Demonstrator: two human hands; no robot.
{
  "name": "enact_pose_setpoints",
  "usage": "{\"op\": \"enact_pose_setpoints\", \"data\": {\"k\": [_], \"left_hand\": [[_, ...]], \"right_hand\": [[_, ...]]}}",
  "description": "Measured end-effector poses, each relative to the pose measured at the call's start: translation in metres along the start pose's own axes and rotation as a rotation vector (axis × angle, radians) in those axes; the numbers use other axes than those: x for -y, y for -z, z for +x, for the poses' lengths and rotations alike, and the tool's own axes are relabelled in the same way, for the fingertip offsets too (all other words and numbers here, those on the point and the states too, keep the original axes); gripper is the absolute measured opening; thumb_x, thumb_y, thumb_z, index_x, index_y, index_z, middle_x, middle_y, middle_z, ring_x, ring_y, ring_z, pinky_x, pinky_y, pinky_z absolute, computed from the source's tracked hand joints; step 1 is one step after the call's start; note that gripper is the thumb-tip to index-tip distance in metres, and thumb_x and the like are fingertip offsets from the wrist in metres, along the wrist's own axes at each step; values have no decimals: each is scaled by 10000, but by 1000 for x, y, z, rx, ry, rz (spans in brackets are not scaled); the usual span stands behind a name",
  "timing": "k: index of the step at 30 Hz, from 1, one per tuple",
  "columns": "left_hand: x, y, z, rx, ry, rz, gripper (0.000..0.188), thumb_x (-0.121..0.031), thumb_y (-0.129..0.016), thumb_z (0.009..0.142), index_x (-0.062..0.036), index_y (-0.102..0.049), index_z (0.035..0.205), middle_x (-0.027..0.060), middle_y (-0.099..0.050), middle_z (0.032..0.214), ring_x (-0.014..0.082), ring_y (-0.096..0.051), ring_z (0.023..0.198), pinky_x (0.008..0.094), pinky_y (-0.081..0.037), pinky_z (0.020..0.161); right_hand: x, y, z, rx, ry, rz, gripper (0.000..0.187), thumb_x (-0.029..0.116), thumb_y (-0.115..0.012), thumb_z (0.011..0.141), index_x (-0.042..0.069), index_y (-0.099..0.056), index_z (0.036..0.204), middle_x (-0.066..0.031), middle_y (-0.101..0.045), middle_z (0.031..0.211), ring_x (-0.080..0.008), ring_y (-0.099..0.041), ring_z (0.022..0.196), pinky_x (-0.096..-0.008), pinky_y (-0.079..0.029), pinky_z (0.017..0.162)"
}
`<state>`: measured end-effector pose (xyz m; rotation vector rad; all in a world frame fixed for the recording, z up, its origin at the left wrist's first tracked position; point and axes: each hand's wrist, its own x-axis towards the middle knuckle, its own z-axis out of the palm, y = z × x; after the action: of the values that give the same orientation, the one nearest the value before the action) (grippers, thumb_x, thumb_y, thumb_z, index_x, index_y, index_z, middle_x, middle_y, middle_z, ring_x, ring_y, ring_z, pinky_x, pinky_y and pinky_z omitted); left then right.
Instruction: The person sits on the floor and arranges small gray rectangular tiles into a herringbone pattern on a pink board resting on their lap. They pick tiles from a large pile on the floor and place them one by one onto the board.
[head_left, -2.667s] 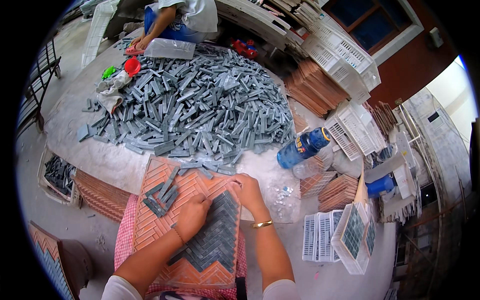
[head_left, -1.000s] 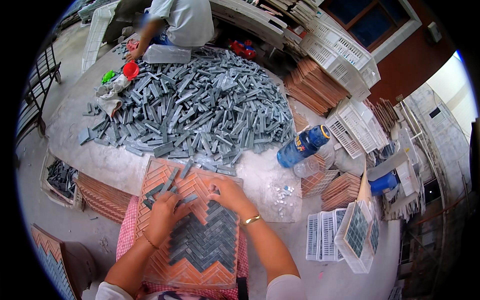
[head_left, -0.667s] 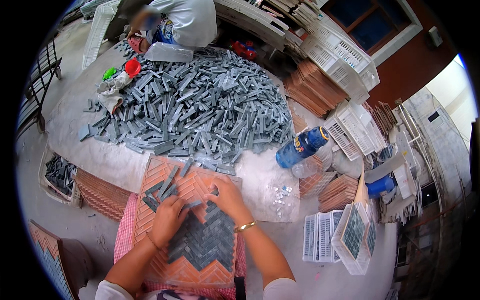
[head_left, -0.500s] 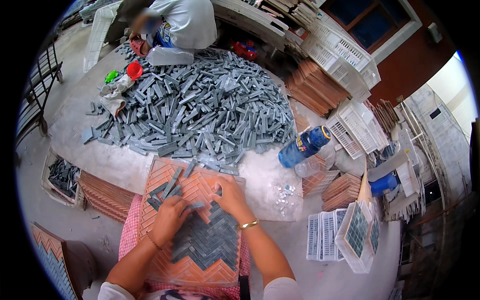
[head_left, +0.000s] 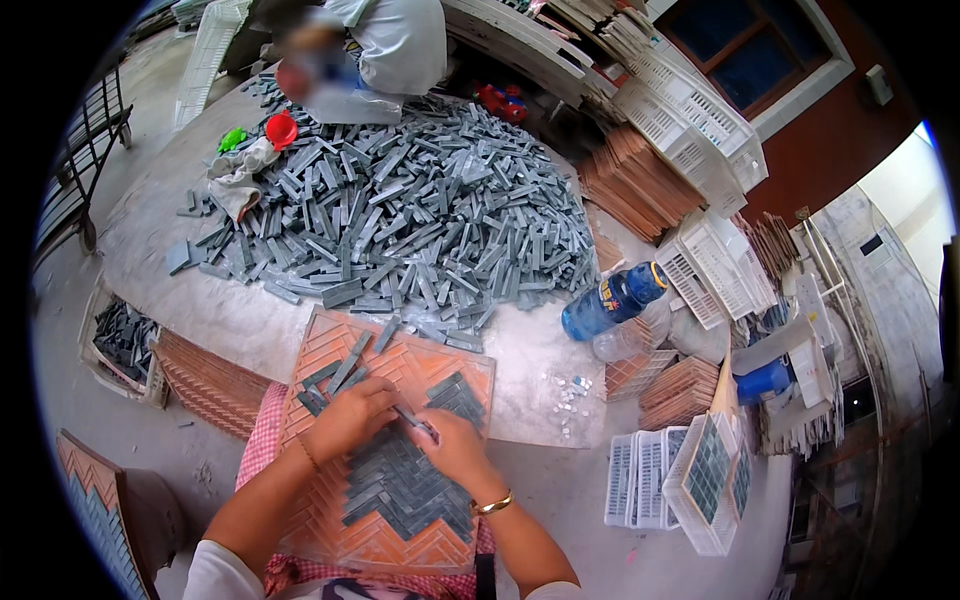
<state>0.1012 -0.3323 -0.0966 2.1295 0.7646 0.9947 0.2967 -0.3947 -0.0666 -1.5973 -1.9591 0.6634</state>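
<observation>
The big heap of grey stone strips (head_left: 400, 220) lies well beyond the fingers, as before. Under both hands sits the orange herringbone mould tray (head_left: 400, 350), its grey filled patch reaching from wrists to fingertips. Since a moment ago the hands have drawn together at the patch's upper edge: the left hand (head_left: 345, 420) and right hand (head_left: 450, 448) now pinch one grey strip (head_left: 415, 423) between narrowed fingertips, so another piece seems about to seat.

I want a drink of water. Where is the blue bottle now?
In the head view the blue bottle lies on its side right of centre, at the right edge of the grey tile pile, beside the white plastic crates.
</observation>
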Motion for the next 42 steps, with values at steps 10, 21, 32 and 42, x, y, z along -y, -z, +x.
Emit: {"op": "enact_pose_setpoints", "data": {"k": [10,21,32,42], "left_hand": [[-3,35,-43,-169,328,-94,134,-13,-656,800,-7,-654,934,131,-641,929,311,-630,872,354,-511,748],[-10,51,-60,-204,289,-119,102,-19,-660,806,0,-666,906,127,-656,913,300,-649,831,340,-518,725],[-10,40,-70,-178,309,-118,108,-17,-661,800,-26,-670,907,130,-655,880,313,-647,807,356,-520,716],[-13,17,-73,-91,209,-73,81,-8,-666,781,-27,-669,859,115,-659,846,308,-646,795,366,-526,724]], "right_hand": [[28,-33,10,10,-92,-188,181,177,-645,861,27,-614,957,-168,-574,867,-382,-601,816,-438,-495,684],[38,-40,30,85,-80,-44,322,83,-674,815,39,-616,1128,-164,-604,899,-327,-613,839,-372,-487,716],[27,-31,46,303,-187,101,344,-16,-640,790,54,-646,1126,-143,-653,898,-301,-633,763,-354,-496,695],[19,-39,41,177,74,-159,205,101,-585,857,42,-598,1053,-199,-599,939,-413,-603,847,-457,-498,727]]}}
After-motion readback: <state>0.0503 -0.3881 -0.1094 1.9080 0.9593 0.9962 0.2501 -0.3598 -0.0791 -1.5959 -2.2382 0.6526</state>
